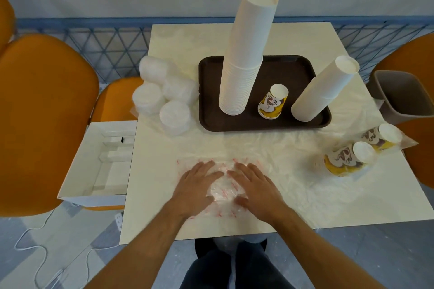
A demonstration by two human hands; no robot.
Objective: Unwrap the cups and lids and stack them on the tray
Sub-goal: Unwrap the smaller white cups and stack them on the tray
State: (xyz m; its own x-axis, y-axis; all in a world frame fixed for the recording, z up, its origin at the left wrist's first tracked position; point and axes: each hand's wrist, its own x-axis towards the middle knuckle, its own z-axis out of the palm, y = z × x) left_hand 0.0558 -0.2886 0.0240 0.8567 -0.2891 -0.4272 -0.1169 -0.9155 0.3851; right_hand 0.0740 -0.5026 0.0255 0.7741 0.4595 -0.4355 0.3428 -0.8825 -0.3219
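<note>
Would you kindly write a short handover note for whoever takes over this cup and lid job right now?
Hands: left hand and right hand both lie flat, fingers straight, pressing an empty clear wrapper onto the table's near edge.

Done: on the brown tray stand a tall white cup stack, a shorter white cup stack and one printed yellow cup, all upside down.

Left: two printed cup packs, still in plastic, lie right of the tray; the wrapped lid stacks sit left of it. Unwrap both and stack them on the tray.

A grey bin stands at the far right.
</note>
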